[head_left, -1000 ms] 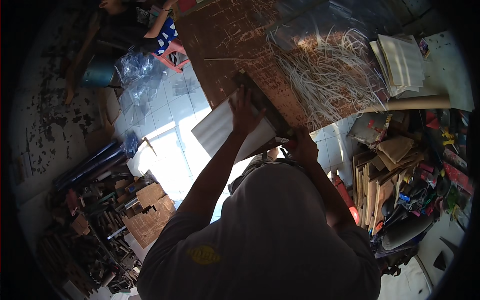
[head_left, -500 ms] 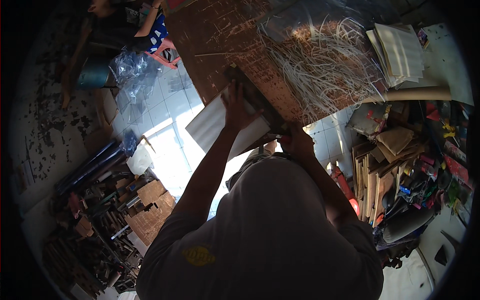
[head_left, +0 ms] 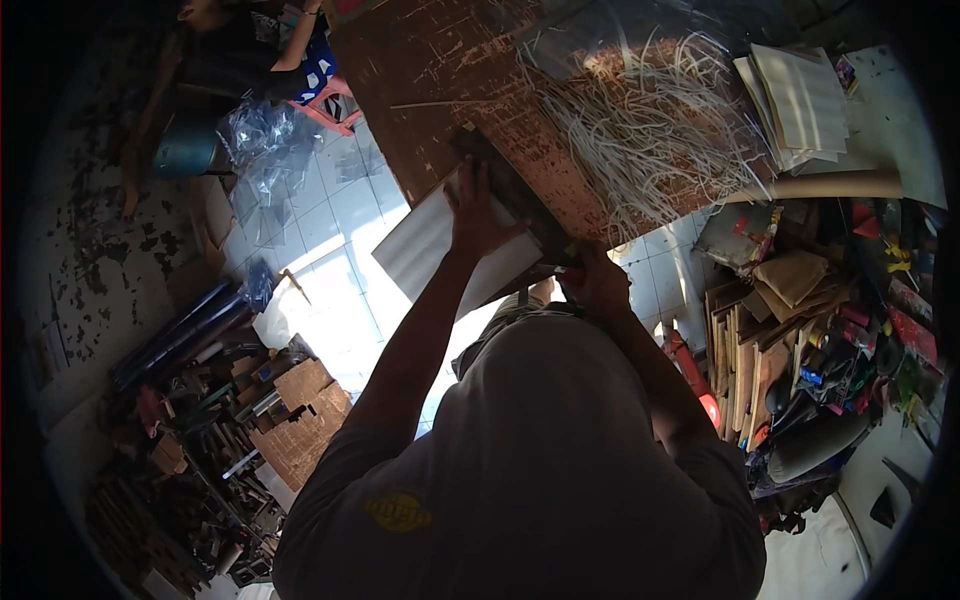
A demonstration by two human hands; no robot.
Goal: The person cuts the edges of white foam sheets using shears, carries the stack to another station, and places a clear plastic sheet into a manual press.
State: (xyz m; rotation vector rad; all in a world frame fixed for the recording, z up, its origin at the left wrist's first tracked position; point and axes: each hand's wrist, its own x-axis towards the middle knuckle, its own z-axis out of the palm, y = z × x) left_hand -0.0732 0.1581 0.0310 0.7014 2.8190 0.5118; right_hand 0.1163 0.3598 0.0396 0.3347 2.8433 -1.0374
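Now, the left hand splays open on the pale sheet beneath: press evenly, while the right hand, closed around a red object, needs steadiness.

Worn brown tabletop with tangled pale strips and dark bar

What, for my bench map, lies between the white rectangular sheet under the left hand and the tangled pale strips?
The head view shows a long dark bar, then scuffed brown tabletop.
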